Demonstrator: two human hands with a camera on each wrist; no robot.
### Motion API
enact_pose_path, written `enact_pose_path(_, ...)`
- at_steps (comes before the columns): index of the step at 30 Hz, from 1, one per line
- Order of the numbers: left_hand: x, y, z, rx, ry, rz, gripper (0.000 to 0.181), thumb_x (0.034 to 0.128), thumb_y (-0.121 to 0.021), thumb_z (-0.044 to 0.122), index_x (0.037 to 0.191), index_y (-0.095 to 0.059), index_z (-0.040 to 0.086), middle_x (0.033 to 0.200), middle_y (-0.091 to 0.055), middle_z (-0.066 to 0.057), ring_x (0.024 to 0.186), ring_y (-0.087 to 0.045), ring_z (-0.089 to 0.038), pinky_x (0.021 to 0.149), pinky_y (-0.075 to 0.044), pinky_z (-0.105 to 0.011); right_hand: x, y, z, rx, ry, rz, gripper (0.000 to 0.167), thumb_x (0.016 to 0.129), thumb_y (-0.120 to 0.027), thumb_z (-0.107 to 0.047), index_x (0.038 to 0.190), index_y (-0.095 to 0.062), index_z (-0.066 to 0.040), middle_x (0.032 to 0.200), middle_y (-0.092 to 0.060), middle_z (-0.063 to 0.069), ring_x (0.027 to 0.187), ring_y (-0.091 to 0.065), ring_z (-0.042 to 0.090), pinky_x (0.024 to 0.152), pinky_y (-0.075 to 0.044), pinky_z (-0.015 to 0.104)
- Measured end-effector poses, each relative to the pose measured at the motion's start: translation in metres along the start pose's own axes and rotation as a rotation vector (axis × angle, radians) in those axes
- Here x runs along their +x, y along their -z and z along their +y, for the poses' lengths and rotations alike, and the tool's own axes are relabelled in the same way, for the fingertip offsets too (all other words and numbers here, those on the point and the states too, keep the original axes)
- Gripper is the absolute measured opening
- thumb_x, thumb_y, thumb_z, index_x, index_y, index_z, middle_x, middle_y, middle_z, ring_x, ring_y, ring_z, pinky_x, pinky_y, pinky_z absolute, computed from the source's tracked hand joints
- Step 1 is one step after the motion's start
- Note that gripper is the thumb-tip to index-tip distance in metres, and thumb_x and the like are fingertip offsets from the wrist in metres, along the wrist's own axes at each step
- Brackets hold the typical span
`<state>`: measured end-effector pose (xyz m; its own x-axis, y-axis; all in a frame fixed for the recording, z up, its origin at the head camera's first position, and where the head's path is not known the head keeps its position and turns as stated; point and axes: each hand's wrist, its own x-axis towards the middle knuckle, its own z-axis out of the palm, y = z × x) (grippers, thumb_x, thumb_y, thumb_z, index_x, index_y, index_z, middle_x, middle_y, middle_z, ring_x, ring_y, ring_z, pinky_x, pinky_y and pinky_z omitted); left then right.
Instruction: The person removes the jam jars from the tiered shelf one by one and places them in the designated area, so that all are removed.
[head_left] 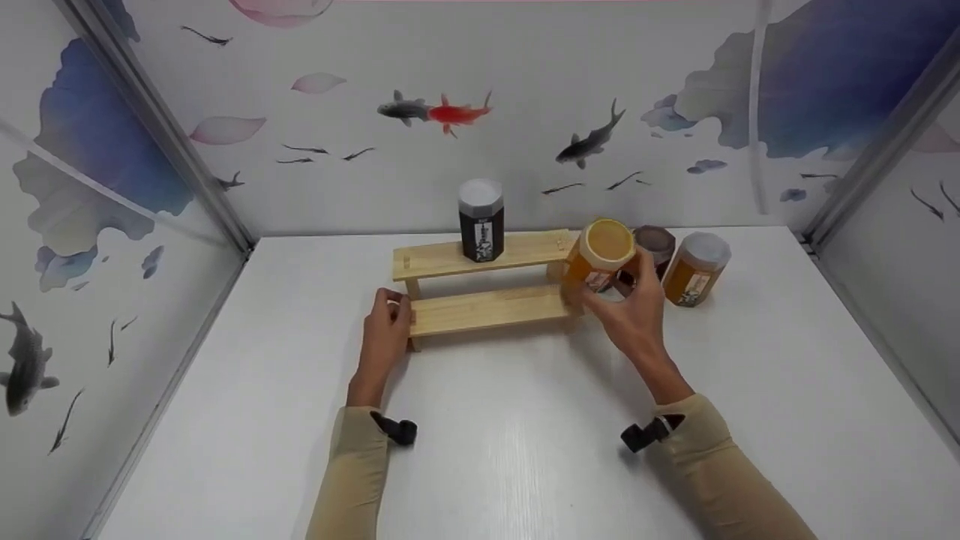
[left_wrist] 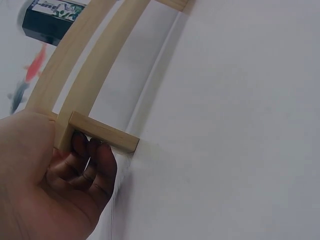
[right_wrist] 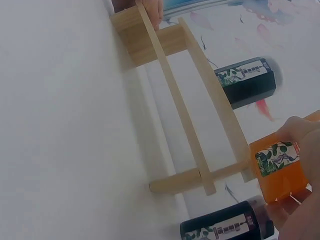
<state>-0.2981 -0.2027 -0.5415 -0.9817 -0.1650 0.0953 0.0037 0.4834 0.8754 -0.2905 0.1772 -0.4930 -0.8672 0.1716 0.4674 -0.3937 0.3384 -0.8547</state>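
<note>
At the right end of the two-tier pale wooden rack (head_left: 487,309), an orange faceted jar with a yellow lid (head_left: 592,264), tilted; contact with rack can't be told. Right of rack, a dark jar with a brownish lid (head_left: 657,241) is mostly hidden behind the right hand (head_left: 632,311), and runs off the right wrist view's lower edge. Right hand: thumb and fingers spread to jar width, clamped on the orange jar, some fingertips hidden. Left hand (head_left: 385,326): fingers curled round rack's left end, thumb tip hidden. Black faceted jar with a whitish lid (head_left: 482,229) on rack's upper tier.
</note>
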Motion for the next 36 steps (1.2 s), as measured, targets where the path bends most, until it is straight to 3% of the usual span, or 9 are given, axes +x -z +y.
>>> enact_pose_path(3,0.0,0.0,0.0,0.007,-0.001,0.003,0.03,0.1158,-0.047,0.035,0.13,-0.055,0.009,0.091,-0.067,-0.006,0.073,-0.059,-0.017,0.06,-0.05,-0.03,-0.003,0.009,0.0,-0.003,-0.038,0.005,0.082,0.087,-0.093,-0.011,0.154,-0.046,-0.01,0.148,-0.057,0.01,0.136,-0.06,0.026,0.116,-0.052,0.054)
enact_pose_path(8,-0.002,0.0,0.001,0.01,0.0,0.005,0.031,0.1157,-0.047,0.034,0.13,-0.056,0.009,0.094,-0.069,-0.008,0.074,-0.06,-0.017,0.06,-0.05,-0.03,-0.008,0.027,0.024,-0.065,-0.095,-0.018,0.079,0.088,-0.092,-0.016,0.153,-0.046,-0.012,0.147,-0.057,0.013,0.133,-0.058,0.03,0.113,-0.052,0.062)
enact_pose_path(14,-0.001,0.0,0.002,-0.006,-0.004,0.003,0.029,0.116,-0.048,0.034,0.13,-0.055,0.009,0.088,-0.065,-0.006,0.07,-0.058,-0.017,0.058,-0.048,-0.029,-0.008,0.043,0.054,-0.129,-0.197,-0.124,0.082,0.088,-0.092,-0.025,0.154,-0.045,-0.011,0.15,-0.057,0.014,0.138,-0.056,0.033,0.119,-0.048,0.059)
enact_pose_path(20,-0.001,0.0,0.001,-0.011,0.005,-0.009,0.028,0.1161,-0.048,0.033,0.13,-0.054,0.009,0.087,-0.064,-0.006,0.07,-0.058,-0.017,0.057,-0.049,-0.028,-0.007,0.049,0.064,-0.164,-0.3,-0.21,0.086,0.088,-0.093,-0.036,0.155,-0.044,-0.011,0.151,-0.057,0.016,0.141,-0.055,0.036,0.121,-0.046,0.058)
enact_pose_path(29,-0.001,0.0,0.0,-0.007,0.002,-0.01,0.029,0.1159,-0.048,0.034,0.13,-0.055,0.009,0.086,-0.062,-0.005,0.07,-0.057,-0.017,0.058,-0.047,-0.028,-0.006,0.051,0.061,-0.183,-0.353,-0.216,0.087,0.088,-0.093,-0.036,0.155,-0.043,-0.01,0.152,-0.056,0.017,0.141,-0.055,0.037,0.118,-0.05,0.054)
enact_pose_path(36,-0.001,0.001,0.0,0.017,-0.009,0.0,0.029,0.1158,-0.048,0.031,0.132,-0.055,0.007,0.087,-0.061,-0.004,0.073,-0.054,-0.016,0.06,-0.045,-0.028,-0.003,0.051,0.063,-0.212,-0.327,-0.208,0.089,0.088,-0.093,-0.039,0.153,-0.043,-0.005,0.148,-0.058,0.02,0.139,-0.056,0.038,0.115,-0.052,0.054)
